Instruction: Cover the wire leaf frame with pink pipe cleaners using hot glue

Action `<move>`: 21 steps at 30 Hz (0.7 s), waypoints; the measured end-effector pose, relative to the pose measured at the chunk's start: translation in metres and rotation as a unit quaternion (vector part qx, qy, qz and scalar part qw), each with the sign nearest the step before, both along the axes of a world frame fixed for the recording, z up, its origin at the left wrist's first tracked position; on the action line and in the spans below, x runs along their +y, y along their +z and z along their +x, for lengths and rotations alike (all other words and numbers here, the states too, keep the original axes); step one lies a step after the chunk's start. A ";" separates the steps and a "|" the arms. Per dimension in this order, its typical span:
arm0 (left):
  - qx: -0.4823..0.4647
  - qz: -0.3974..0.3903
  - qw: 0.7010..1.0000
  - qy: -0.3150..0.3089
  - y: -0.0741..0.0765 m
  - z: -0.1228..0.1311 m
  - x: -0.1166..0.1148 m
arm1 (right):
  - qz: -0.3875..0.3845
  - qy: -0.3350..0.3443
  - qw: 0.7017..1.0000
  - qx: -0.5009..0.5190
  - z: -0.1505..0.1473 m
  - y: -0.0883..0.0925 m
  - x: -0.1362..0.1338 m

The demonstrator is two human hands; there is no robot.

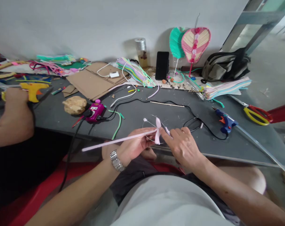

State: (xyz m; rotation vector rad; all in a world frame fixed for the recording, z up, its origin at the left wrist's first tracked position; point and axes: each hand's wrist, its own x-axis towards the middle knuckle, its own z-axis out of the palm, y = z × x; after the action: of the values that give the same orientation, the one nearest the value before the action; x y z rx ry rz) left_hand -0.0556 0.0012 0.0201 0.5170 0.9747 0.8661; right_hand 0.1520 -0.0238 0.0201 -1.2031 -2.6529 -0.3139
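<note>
entry: 1 pink chenille stem (118,140), long free end pointing left, with a pink loop (158,131) at the other end, held just above the front edge of a grey worktable (142,121). left hand (133,146): clenched on the stem. right hand (183,147): fingertips pinching the loop. step in hand: shaping the loop. next move calls for a steady pinch and swing room for the free end. open tabletop ahead; blue hot glue gun (225,122) and black cord (156,101) lie beyond, right.
</note>
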 end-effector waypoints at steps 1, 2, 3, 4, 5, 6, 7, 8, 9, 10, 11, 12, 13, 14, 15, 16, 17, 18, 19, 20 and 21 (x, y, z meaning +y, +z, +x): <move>0.002 -0.007 1.000 0.007 -0.001 -0.001 0.000 | 0.000 -0.002 1.000 -0.016 -0.001 0.003 0.003; 0.001 -0.016 1.000 0.013 -0.004 -0.002 0.000 | -0.003 -0.004 1.000 -0.031 -0.001 0.004 0.006; -0.002 -0.024 1.000 0.017 -0.006 -0.003 -0.002 | -0.007 -0.006 0.999 -0.043 -0.002 0.004 0.009; -0.009 -0.034 0.999 0.019 -0.009 -0.004 -0.004 | -0.011 -0.006 0.999 -0.053 -0.003 0.004 0.012; -0.019 -0.044 0.999 0.019 -0.012 -0.005 -0.007 | -0.016 -0.004 0.998 -0.061 -0.003 0.003 0.016; -0.031 -0.052 0.998 0.016 -0.015 -0.007 -0.010 | -0.020 0.000 0.998 -0.067 -0.004 0.002 0.019; -0.043 -0.060 0.997 0.009 -0.017 -0.008 -0.015 | -0.023 0.009 0.997 -0.072 -0.004 0.001 0.023; -0.054 -0.066 0.996 0.001 -0.018 -0.009 -0.019 | -0.026 0.020 0.997 -0.077 -0.004 0.000 0.027; -0.062 -0.068 0.996 -0.008 -0.019 -0.010 -0.024 | -0.029 0.033 0.996 -0.081 -0.004 -0.001 0.031; -0.064 -0.067 0.995 -0.018 -0.019 -0.011 -0.028 | -0.030 0.045 0.995 -0.086 -0.003 -0.002 0.035; -0.063 -0.064 0.996 -0.029 -0.020 -0.011 -0.033 | -0.032 0.057 0.994 -0.090 -0.003 -0.003 0.039; -0.059 -0.059 0.996 -0.040 -0.021 -0.011 -0.037 | -0.033 0.067 0.993 -0.094 -0.002 -0.005 0.042; -0.055 -0.055 0.996 -0.049 -0.022 -0.010 -0.041 | -0.034 0.075 0.992 -0.098 -0.001 -0.006 0.046; -0.048 -0.051 0.996 -0.052 -0.025 -0.009 -0.045 | -0.036 0.080 0.991 -0.103 0.000 -0.007 0.049; -0.039 -0.048 0.997 -0.049 -0.028 -0.007 -0.050 | -0.038 0.085 0.990 -0.109 0.001 -0.008 0.051; -0.029 -0.044 0.998 -0.044 -0.031 -0.006 -0.055 | -0.038 0.089 0.989 -0.114 0.001 -0.009 0.053; -0.016 -0.038 0.998 -0.041 -0.034 -0.005 -0.061 | -0.038 0.093 0.988 -0.119 0.002 -0.009 0.055; 0.001 -0.030 0.999 -0.045 -0.036 -0.004 -0.068 | -0.037 0.096 0.987 -0.123 0.003 -0.010 0.056; 0.022 -0.020 0.998 -0.062 -0.036 -0.005 -0.074 | -0.037 0.099 0.987 -0.123 0.004 -0.010 0.057; 0.047 -0.008 0.994 -0.096 -0.033 -0.006 -0.079 | -0.037 0.100 0.987 -0.121 0.005 -0.010 0.058; 0.077 0.005 0.987 -0.139 -0.027 -0.010 -0.082 | -0.039 0.101 0.987 -0.118 0.006 -0.011 0.058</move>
State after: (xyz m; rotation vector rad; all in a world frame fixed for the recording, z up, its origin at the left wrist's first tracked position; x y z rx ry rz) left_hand -0.0652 -0.0811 -0.0070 0.7187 1.0095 0.5872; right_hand 0.1579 0.0346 0.0094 -0.9579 -2.9878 -0.3405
